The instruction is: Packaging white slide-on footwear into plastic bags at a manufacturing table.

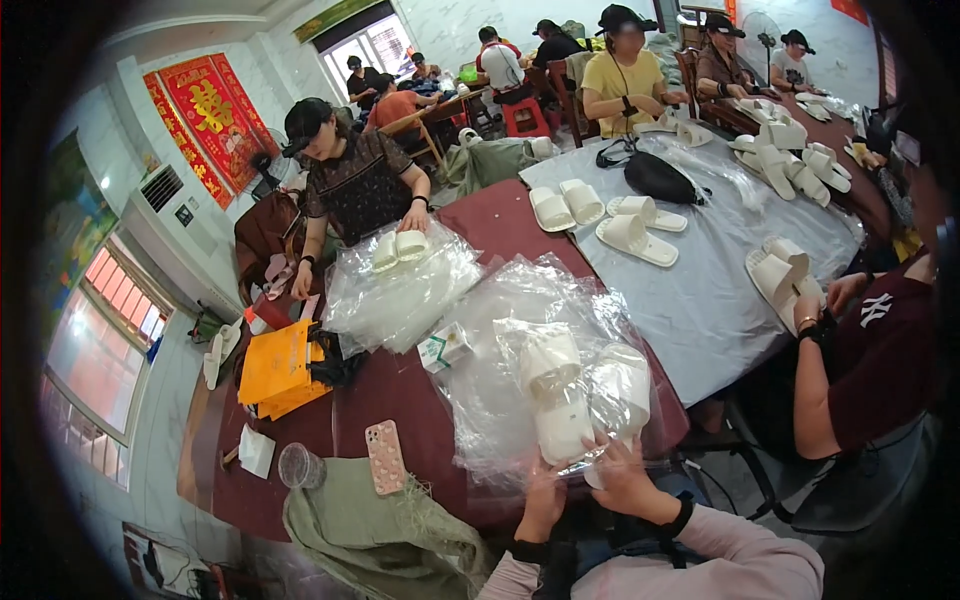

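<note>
A pair of cream-white slide slippers lies in clear plastic at the table's near edge, soles down. My left hand point(543, 500) grips the heel end of the left slipper point(556, 390) through the plastic. Beside it, my right hand point(630, 487) is closed at the heel end of the right slipper point(619, 388), its thumb and fingers bent round the film there. Part of the fingers is covered by the shiny plastic. Beneath and to the left of the pair spreads a loose pile of clear plastic bags point(490, 400).
A small white-green box point(444, 346), pink phone point(385, 456), plastic cup point(300, 466) and orange bags point(276, 368) stand left on the dark red table point(460, 490). Green sacking point(380, 530) hangs off its near edge. Co-workers handle slippers opposite and at right; loose slippers point(636, 241) lie on grey sheeting.
</note>
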The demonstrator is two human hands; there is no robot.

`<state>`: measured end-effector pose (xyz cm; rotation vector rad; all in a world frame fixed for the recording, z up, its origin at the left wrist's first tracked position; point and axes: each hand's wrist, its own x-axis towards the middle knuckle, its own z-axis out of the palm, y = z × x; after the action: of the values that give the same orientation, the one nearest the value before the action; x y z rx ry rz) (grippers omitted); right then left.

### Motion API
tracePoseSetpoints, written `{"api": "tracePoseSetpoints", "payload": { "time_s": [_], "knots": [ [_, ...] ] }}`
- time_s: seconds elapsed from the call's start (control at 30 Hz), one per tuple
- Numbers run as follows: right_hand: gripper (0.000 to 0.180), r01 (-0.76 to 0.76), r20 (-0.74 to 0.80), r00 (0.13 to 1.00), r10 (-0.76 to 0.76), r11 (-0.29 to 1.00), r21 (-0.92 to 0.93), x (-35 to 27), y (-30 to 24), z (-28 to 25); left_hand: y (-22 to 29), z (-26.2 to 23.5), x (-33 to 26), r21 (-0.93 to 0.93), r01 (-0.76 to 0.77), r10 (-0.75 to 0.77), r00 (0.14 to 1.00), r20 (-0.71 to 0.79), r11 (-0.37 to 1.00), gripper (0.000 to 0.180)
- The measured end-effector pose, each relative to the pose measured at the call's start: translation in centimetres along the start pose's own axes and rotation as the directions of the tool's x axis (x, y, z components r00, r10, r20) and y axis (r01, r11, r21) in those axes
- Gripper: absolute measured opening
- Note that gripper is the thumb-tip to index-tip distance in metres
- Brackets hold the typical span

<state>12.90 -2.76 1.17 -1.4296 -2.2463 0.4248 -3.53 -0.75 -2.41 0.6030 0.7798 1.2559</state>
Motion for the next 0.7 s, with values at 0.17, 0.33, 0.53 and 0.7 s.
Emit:
{"api": "tracePoseSetpoints", "payload": {
  "time_s": [0.17,0.33,0.53,0.7],
  "knots": [
    [0.078,0.021,-0.117,0.993,0.002,0.980,0.196,1.0,-0.5,0.9,-1.5,-0.9,-0.2,-0.163,0.024,-0.036,0.997,-0.075,0.986,0.031],
    [0.077,0.051,-0.184,0.981,-0.066,0.995,-0.090,1.1,-0.4,0.3,-1.2,0.5,-0.4,-0.356,0.045,-0.031,0.998,0.045,0.933,0.040],
    [0.077,-0.085,-0.265,0.954,0.140,0.975,0.207,1.1,0.6,1.2,-4.5,-1.4,0.5,0.563,-0.242,0.228,0.969,0.096,0.790,0.035],
    [0.075,0.006,-0.163,0.985,0.061,0.924,0.383,0.6,0.6,-0.3,-2.8,-0.3,0.3,-0.136,0.162,-0.163,0.987,0.009,0.977,0.031]
  ]
}}
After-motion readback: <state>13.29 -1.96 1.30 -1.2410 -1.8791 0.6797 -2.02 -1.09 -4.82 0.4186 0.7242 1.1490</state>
